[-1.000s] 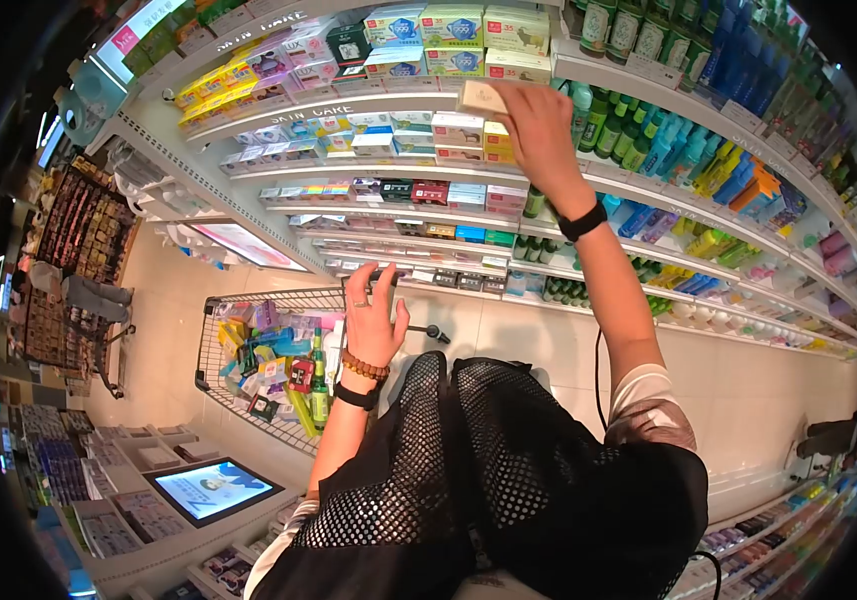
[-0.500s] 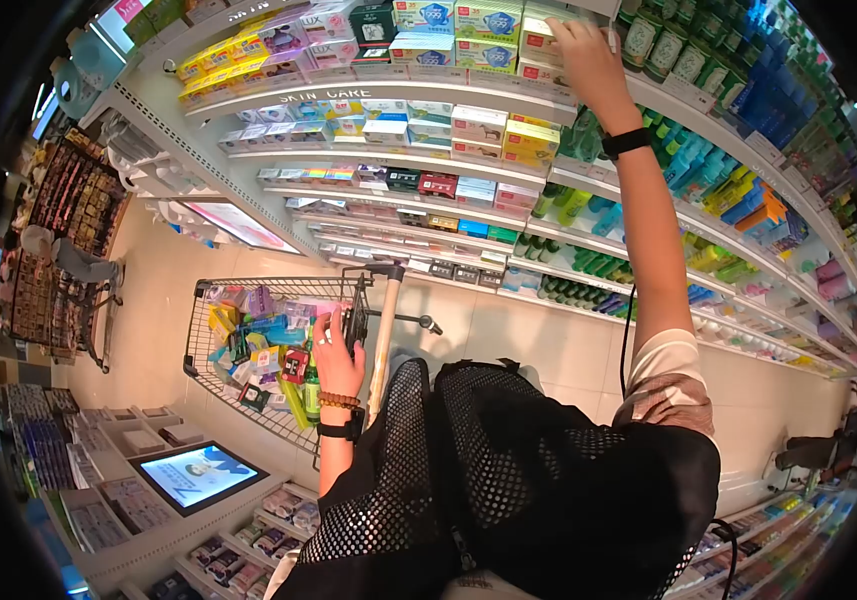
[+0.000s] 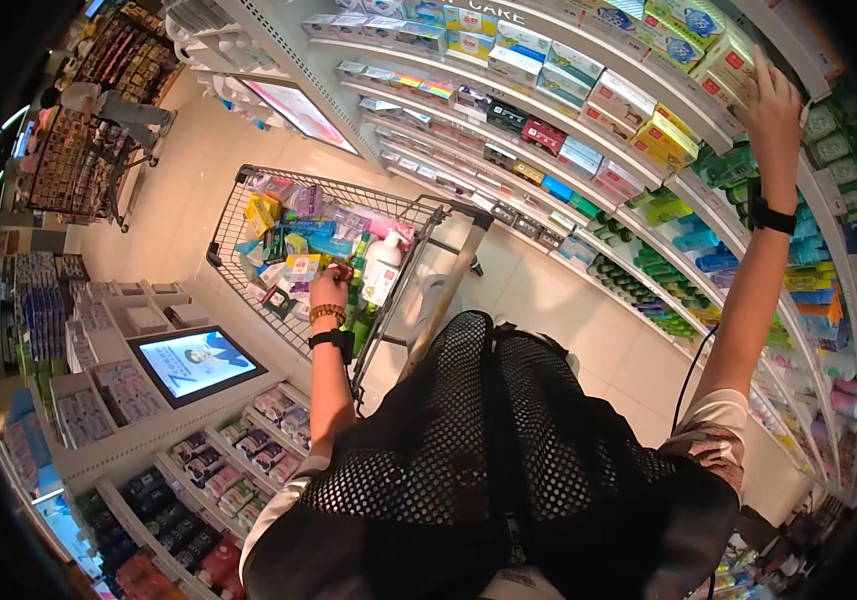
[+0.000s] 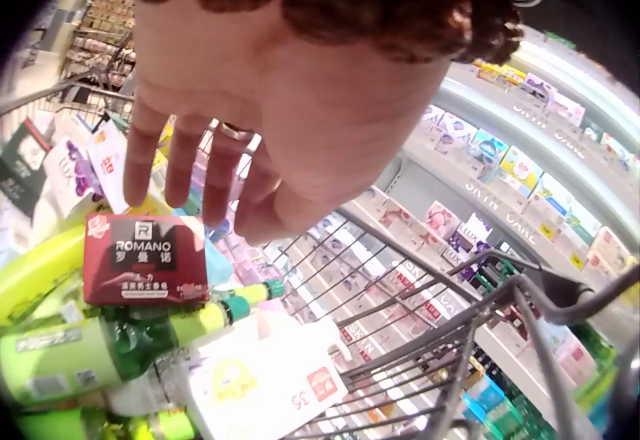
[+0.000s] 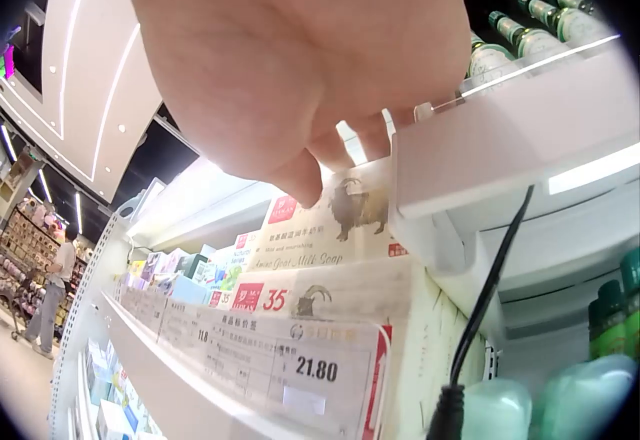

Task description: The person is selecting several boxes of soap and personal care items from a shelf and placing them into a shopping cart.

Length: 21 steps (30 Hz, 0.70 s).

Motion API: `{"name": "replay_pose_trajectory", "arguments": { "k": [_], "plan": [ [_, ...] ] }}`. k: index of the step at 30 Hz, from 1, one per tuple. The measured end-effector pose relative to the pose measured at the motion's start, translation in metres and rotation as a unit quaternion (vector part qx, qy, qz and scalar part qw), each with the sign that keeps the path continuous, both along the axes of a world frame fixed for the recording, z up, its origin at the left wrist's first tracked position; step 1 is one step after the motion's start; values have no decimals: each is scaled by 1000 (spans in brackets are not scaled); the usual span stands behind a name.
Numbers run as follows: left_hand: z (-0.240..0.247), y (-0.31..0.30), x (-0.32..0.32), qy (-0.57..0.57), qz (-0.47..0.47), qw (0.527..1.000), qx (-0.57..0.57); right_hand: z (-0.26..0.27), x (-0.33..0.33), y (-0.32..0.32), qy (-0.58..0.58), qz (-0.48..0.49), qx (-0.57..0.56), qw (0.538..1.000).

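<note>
In the head view my right hand (image 3: 776,115) reaches up to the shelf with fingers stretched out. It is at a stack of goat milk soap boxes (image 3: 728,65). In the right wrist view the thumb overlaps the front of the upper goat milk soap box (image 5: 340,215), and the other fingers pass behind its top edge. My left hand (image 3: 328,290) hangs over the goods in the shopping cart (image 3: 218,245), its fingers pointing down. Its fingertips are just above a red Romano soap box (image 4: 145,260), beside a green bottle (image 4: 130,345) and a white pump bottle (image 4: 265,385).
Price tags (image 5: 300,360) line the shelf edge under the boxes. Green bottles (image 5: 545,20) stand on a higher shelf at the right. A lit screen (image 3: 198,365) is on the display at the left. Another person (image 3: 123,110) stands with a cart in the far aisle.
A second ago my right hand held a pale box; now it is at the stacked soap boxes without it. My left hand has gone from near the cart handle to over the goods.
</note>
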<state>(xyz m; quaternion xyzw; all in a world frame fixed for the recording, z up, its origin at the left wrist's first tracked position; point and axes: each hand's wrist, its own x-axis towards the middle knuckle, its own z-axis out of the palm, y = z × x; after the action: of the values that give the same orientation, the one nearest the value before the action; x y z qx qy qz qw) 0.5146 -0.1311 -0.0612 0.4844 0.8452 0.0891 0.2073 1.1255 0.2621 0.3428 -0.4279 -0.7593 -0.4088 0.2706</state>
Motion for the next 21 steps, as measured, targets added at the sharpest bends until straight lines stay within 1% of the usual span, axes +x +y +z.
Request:
{"name": "replay_pose_trajectory", "arguments": {
  "k": [2, 4, 5, 6, 8, 10, 12, 13, 14, 16, 17, 18, 19, 20, 21],
  "plan": [
    [-46, 14, -7, -127, -21, 992, 11, -1, -15, -25, 47, 39, 17, 998],
    [-37, 23, 14, -179, 3, 983, -28, -27, -43, -66, 103, 87, 8, 991],
    [-67, 29, 16, -128, -28, 990, -60, -44, -47, -83, 127, 112, 0, 986],
    [-45, 43, 28, -134, -43, 981, -134, -59, -52, -98, 125, 132, -23, 983],
    [-49, 50, 31, -81, -32, 984, -155, -97, -57, -120, 166, 155, -90, 970],
    [-35, 67, 34, -103, -51, 975, -189, -128, -65, -143, 224, 148, -133, 954],
    [-45, 64, 44, -22, -1, 982, -188, -158, -73, -161, 272, 143, -175, 935],
    [-50, 65, 46, -16, -14, 981, -191, -167, -75, -172, 285, 139, -204, 926],
    [-59, 62, 39, -17, -10, 984, -177, -177, -77, -180, 291, 135, -199, 926],
    [-35, 59, 36, -61, 6, 984, -164, -189, -77, -192, 300, 149, -245, 910],
    [-24, 61, 37, -34, 24, 990, -132, -189, -75, -195, 304, 145, -239, 911],
    [-7, 59, 41, -25, 71, 996, -43, -188, -73, -199, 315, 169, -274, 893],
    [11, 62, 40, -13, 87, 996, -1, -187, -72, -202, 326, 193, -308, 873],
    [49, 62, 50, -5, 110, 993, 39, -189, -69, -205, 325, 195, -308, 872],
    [71, 64, 57, -104, 119, 979, 126, -194, -67, -208, 360, 193, -365, 837]
  ]
}}
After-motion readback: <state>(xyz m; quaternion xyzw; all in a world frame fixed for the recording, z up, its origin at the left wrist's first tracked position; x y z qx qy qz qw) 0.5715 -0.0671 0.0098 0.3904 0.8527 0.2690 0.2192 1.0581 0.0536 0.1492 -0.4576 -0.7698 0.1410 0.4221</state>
